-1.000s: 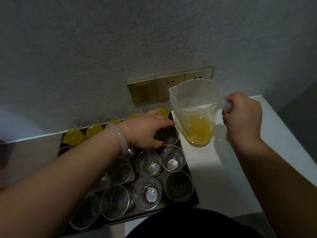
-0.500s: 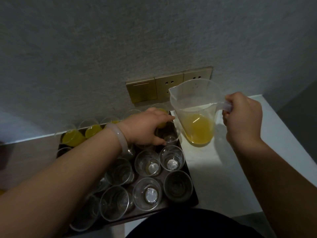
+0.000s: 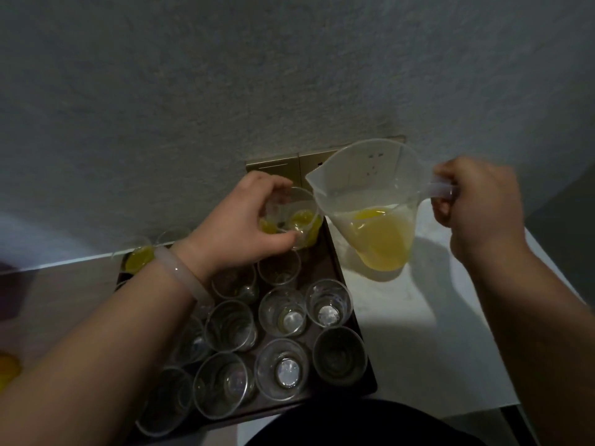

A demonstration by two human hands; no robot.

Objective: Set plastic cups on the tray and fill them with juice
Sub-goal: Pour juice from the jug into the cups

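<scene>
Left hand (image 3: pixel 244 226) wraps cup (image 3: pixel 291 217), held over tray (image 3: pixel 331 252) far right corner. Right hand (image 3: pixel 479 207) grips jug (image 3: pixel 370 194) handle; spout points left, just beside and above cup rim.

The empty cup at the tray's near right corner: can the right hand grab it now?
Probably not yet: the right hand grips the measuring jug by its handle. Nothing stands over that empty cup, though.
</scene>
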